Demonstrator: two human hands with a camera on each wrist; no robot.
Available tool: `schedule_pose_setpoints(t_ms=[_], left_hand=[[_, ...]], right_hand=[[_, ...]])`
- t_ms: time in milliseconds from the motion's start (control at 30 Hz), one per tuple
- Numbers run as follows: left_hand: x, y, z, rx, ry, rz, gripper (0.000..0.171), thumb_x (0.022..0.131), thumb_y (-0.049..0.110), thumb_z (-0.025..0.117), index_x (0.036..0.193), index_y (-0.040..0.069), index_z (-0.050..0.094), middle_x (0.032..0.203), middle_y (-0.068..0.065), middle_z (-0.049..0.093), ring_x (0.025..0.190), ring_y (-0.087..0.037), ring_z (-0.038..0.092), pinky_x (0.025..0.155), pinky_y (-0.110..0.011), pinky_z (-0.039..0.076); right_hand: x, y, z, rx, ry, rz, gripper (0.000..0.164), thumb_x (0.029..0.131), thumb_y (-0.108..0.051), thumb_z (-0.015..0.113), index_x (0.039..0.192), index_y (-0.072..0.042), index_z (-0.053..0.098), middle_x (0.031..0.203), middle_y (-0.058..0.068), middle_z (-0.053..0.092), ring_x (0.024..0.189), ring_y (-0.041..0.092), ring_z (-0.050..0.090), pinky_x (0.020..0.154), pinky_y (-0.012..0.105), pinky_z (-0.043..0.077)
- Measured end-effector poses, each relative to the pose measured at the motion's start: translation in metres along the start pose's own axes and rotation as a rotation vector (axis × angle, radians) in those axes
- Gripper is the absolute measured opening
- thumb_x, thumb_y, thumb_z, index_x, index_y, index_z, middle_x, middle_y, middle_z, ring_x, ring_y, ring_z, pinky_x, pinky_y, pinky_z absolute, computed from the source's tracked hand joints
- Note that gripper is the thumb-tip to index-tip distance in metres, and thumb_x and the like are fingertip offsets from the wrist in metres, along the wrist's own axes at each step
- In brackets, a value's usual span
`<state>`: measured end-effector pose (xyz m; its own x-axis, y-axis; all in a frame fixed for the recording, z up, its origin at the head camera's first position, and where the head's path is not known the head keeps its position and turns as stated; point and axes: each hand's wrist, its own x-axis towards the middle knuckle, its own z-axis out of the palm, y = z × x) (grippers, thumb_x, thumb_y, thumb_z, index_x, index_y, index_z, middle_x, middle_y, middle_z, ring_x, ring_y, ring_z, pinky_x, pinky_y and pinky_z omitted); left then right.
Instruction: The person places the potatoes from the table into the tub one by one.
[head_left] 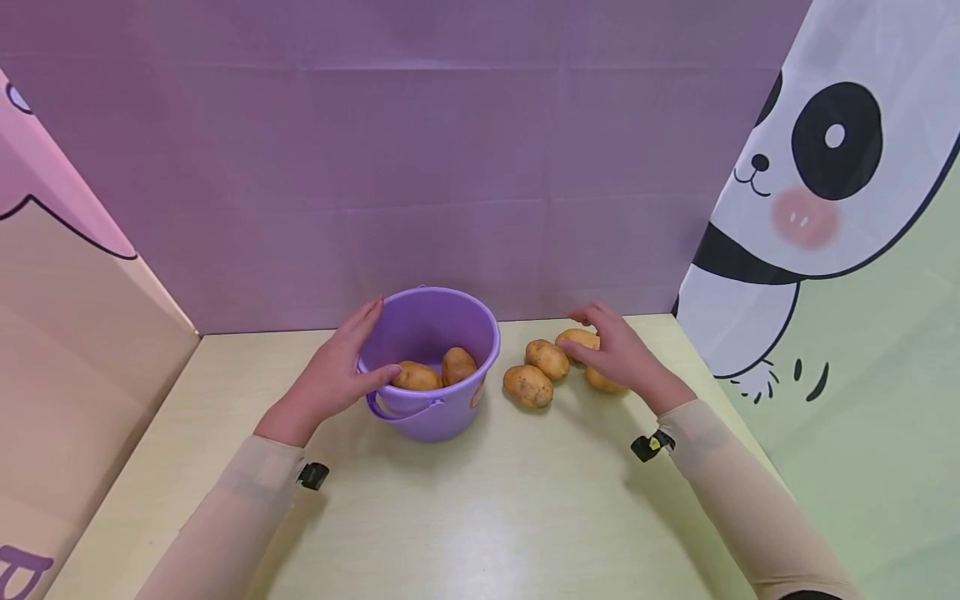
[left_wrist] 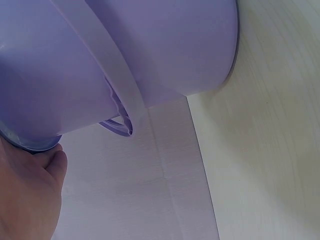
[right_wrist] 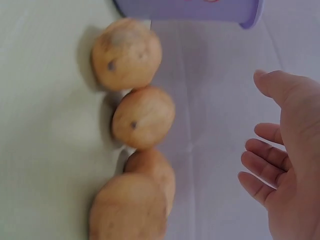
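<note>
A purple bucket point(head_left: 431, 412) stands upright on the table with two potatoes in it, one potato point(head_left: 417, 377) near the left side and another potato point(head_left: 458, 365) beside it. My left hand point(head_left: 326, 383) grips the bucket's left rim, its thumb over the edge; the left wrist view shows that hand point(left_wrist: 30, 195) at the rim. To the bucket's right, several potatoes lie close together, including a front potato point(head_left: 528, 387) and a second potato point(head_left: 547, 360). My right hand point(head_left: 622, 354) hovers over the farther ones, fingers spread apart and holding nothing, as the right wrist view confirms.
The pale wooden table point(head_left: 465, 517) ends at a purple backdrop point(head_left: 450, 150). A panda-printed panel point(head_left: 817, 167) borders the right side, and a beige and pink panel point(head_left: 60, 350) the left. The bucket's handle point(left_wrist: 117, 65) hangs down its side.
</note>
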<state>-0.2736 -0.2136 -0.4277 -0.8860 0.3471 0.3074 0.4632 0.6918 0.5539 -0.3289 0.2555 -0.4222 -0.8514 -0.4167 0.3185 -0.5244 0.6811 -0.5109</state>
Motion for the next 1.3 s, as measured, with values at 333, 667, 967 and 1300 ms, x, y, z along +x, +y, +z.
schedule_pose_setpoints(t_ms=[333, 667, 967, 1300], left_hand=[[0.000, -0.001, 0.001, -0.012, 0.002, 0.007, 0.104, 0.100, 0.042, 0.078, 0.177, 0.005, 0.020, 0.184, -0.015, 0.018, 0.166, -0.046, 0.024, 0.128, -0.071, 0.029], [0.000, -0.001, 0.001, -0.013, 0.002, 0.003, 0.104, 0.100, 0.042, 0.078, 0.177, 0.004, 0.020, 0.184, -0.014, 0.018, 0.166, -0.046, 0.024, 0.128, -0.071, 0.029], [0.000, 0.000, 0.000, -0.014, -0.007, -0.003, 0.104, 0.100, 0.045, 0.077, 0.177, 0.005, 0.020, 0.184, -0.015, 0.018, 0.166, -0.045, 0.023, 0.128, -0.070, 0.029], [0.000, 0.000, 0.001, -0.018, 0.003, -0.001, 0.104, 0.100, 0.043, 0.078, 0.176, 0.004, 0.021, 0.184, -0.015, 0.019, 0.166, -0.045, 0.024, 0.128, -0.070, 0.029]], right_hand=[[-0.014, 0.033, 0.006, -0.151, 0.056, -0.051, 0.052, 0.098, -0.023, 0.087, 0.133, 0.010, 0.067, 0.129, 0.026, 0.064, 0.121, 0.043, 0.060, 0.105, 0.059, 0.052], [-0.027, 0.044, 0.005, -0.152, 0.057, 0.017, 0.054, 0.098, -0.025, 0.086, 0.133, 0.011, 0.067, 0.125, 0.027, 0.064, 0.117, 0.047, 0.061, 0.103, 0.059, 0.052], [-0.039, 0.056, 0.010, -0.191, 0.025, 0.082, 0.060, 0.100, -0.034, 0.084, 0.136, 0.010, 0.066, 0.129, 0.028, 0.063, 0.119, 0.043, 0.059, 0.109, 0.059, 0.049], [-0.047, 0.067, 0.015, -0.190, 0.020, 0.118, 0.066, 0.098, -0.037, 0.086, 0.137, 0.012, 0.065, 0.131, 0.029, 0.064, 0.124, 0.046, 0.060, 0.113, 0.061, 0.047]])
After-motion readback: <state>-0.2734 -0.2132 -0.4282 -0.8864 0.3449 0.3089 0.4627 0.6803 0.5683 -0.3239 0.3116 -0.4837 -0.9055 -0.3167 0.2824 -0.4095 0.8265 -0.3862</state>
